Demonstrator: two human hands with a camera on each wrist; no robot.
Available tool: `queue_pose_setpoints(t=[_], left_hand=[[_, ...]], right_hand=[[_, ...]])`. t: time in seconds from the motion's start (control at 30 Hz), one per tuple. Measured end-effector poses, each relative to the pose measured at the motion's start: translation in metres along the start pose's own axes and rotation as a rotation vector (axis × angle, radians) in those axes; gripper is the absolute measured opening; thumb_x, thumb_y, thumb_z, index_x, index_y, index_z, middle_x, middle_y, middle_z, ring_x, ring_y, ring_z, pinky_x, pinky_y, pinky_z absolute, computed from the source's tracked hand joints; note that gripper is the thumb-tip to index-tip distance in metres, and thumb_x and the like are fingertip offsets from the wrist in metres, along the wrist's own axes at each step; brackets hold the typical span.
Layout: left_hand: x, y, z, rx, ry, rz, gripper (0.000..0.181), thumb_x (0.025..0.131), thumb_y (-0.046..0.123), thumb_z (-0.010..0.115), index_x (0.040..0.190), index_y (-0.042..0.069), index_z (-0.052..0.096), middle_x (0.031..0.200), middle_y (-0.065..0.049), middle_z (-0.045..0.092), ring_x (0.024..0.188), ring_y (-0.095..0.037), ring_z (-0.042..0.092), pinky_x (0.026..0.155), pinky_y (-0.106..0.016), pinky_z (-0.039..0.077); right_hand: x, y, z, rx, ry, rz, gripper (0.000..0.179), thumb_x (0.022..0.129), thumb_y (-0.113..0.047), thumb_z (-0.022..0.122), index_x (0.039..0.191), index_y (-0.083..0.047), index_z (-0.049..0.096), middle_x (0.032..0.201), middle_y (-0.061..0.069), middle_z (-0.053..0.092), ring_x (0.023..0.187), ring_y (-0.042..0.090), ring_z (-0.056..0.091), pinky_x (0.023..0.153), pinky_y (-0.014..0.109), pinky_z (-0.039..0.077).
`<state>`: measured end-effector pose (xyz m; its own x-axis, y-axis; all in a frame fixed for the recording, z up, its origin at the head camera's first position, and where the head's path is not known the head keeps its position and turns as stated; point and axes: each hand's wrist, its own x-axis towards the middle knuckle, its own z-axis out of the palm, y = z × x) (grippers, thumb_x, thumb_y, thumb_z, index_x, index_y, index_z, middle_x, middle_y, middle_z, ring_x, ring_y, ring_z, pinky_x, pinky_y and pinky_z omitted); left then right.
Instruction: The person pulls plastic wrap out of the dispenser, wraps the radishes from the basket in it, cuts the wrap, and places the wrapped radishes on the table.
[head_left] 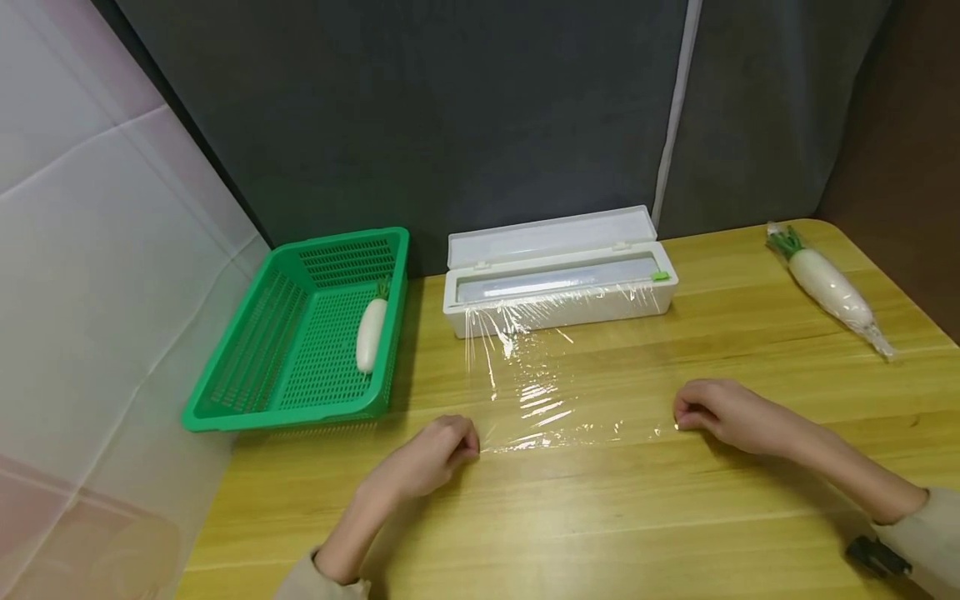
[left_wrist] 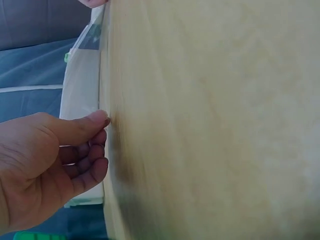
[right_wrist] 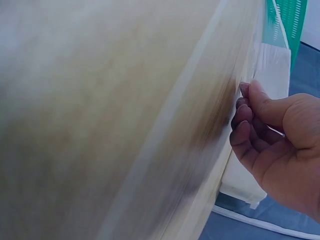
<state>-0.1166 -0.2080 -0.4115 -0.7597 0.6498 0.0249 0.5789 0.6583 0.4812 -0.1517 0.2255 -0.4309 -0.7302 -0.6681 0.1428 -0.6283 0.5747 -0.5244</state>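
A sheet of clear plastic wrap (head_left: 543, 400) stretches toward me from a white wrap dispenser box (head_left: 562, 310) whose lid stands raised at the back. My left hand (head_left: 431, 457) pinches the sheet's near left corner between thumb and forefinger. At the near right corner my right hand (head_left: 723, 414) pinches the same edge, so the film spans between both hands, close over the table. In the left wrist view the left hand (left_wrist: 60, 162) has its thumb pressed to the fingertips. The right wrist view shows the right hand (right_wrist: 280, 142) in a like pinch.
A green plastic basket (head_left: 397, 333) at the left holds a white radish (head_left: 371, 335) with a green top. Another radish (head_left: 831, 287), wrapped in film, lies at the far right of the wooden table (head_left: 600, 533). A green slider (head_left: 660, 276) sits on the box's right end.
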Motion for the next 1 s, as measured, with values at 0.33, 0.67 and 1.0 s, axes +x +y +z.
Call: queue_pose_setpoints(t=[0.33,0.67,1.0], left_hand=[[0.001,0.001,0.0,-0.002,-0.024,-0.014,0.013,0.096,-0.001,0.065,0.087,0.007,0.063,0.086,0.003,0.061,0.081,-0.008,0.056,0.074,-0.025,0.052],[0.001,0.002,-0.003,-0.015,-0.059,-0.064,0.008,0.098,0.004,0.064,0.091,0.007,0.066,0.089,0.004,0.063,0.085,-0.01,0.059,0.078,-0.028,0.054],[-0.003,0.0,-0.009,-0.03,-0.076,-0.074,0.01,0.099,0.011,0.065,0.093,0.006,0.071,0.087,0.003,0.067,0.083,-0.01,0.062,0.078,-0.029,0.055]], right_hand=[[0.0,0.0,-0.002,0.07,-0.042,0.015,0.019,0.091,-0.003,0.072,0.087,-0.018,0.061,0.083,-0.014,0.054,0.077,0.001,0.049,0.064,0.025,0.046],[-0.002,-0.002,-0.006,0.073,-0.069,0.065,0.016,0.091,-0.009,0.074,0.086,-0.02,0.064,0.081,-0.016,0.056,0.075,0.0,0.05,0.064,0.024,0.047],[0.0,-0.007,-0.01,0.119,-0.06,0.144,0.006,0.1,-0.016,0.064,0.096,-0.012,0.062,0.074,-0.014,0.058,0.065,-0.001,0.05,0.057,0.023,0.045]])
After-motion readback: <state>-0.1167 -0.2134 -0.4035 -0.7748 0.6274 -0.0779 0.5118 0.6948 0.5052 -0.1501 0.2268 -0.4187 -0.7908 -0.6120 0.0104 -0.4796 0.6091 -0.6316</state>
